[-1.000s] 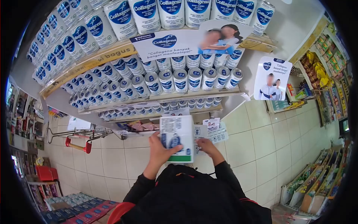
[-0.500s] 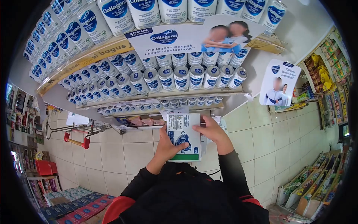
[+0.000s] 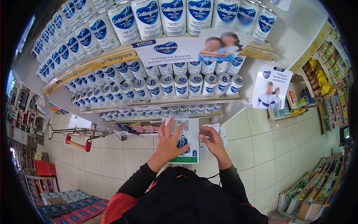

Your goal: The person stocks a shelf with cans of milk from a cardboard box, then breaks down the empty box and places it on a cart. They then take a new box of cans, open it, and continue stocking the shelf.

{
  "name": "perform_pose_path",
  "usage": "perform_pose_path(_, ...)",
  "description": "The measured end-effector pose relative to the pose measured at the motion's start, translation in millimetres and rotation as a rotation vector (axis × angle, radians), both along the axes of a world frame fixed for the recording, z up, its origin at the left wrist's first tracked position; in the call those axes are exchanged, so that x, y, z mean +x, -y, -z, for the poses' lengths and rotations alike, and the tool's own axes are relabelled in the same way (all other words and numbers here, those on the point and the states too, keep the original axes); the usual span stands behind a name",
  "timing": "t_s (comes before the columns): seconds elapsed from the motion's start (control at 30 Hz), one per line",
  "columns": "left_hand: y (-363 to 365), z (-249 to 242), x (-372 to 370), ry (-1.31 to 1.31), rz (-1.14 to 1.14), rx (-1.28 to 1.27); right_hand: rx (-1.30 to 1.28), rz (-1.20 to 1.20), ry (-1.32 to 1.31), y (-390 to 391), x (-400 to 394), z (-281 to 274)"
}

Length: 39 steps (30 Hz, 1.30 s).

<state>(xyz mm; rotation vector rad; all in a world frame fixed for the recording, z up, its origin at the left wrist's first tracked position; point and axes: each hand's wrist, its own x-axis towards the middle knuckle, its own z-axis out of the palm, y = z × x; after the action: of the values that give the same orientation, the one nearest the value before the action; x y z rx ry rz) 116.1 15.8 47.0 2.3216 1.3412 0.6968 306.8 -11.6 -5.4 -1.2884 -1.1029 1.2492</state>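
Observation:
A white carton [image 3: 191, 151] with blue Collagena print and a green band along its near edge is in front of my body, below the shelves. My left hand [image 3: 168, 145] lies over its left part with the fingers spread, covering some of the print. At the carton's right edge is my right hand [image 3: 213, 142], fingers loosely bent and apart, with the thumb side toward the box. White papers [image 3: 223, 135] show just beyond the right hand.
Shelves of Collagena cans [image 3: 195, 84] rise ahead, with a printed banner [image 3: 166, 52] on the upper edge. A shopping cart with a red handle [image 3: 77, 143] stands left on the tiled floor [image 3: 257, 153]. Stocked racks [image 3: 311, 183] line the right.
My left hand has gone from gripping the carton's left side to spread fingers over its top. My right hand has slid off the top to the right edge. The view has shifted slightly.

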Motion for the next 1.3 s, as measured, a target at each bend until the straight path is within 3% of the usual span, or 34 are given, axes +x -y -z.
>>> perform_pose_path(0.1, -11, -6, 16, -0.228, 0.151, 0.043, -0.052, -0.073, -0.003, 7, 2, -7)
perform_pose_path(0.13, -16, -3, 19, -0.226, 0.177, 0.134, -0.064, -0.131, -0.016, 7, 4, -7)
perform_pose_path(0.23, -32, 6, 21, -0.256, 0.325, 0.091, 0.039, -0.090, 0.012, 7, 4, 0)
perform_pose_path(0.27, -33, 5, 23, -0.215, 0.307, 0.192, 0.033, -0.077, 0.006, 7, 3, 3)
perform_pose_path(0.37, -41, 9, 24, -0.123, 0.316, 0.134, -0.021, -0.029, 0.040, 0, 1, 6)
perform_pose_path(0.7, -43, 3, 24, -0.162, 0.329, 0.121, -0.296, -0.113, -0.210, -19, 13, 8)
perform_pose_path(0.93, -46, 2, 24, -0.184, 0.337, 0.097, -0.262, -0.074, -0.182, -25, 12, 0)
perform_pose_path(1.1, -45, 3, 25, -0.192, 0.349, 0.126, -0.097, 0.016, 0.315, -31, 2, -17)
perform_pose_path(1.23, -45, 0, 24, -0.228, 0.343, 0.121, -0.025, -0.002, 0.453, -33, 3, -18)
perform_pose_path(1.3, -46, -1, 20, -0.256, 0.356, 0.117, 0.171, 0.065, 1.080, -28, 18, 22)
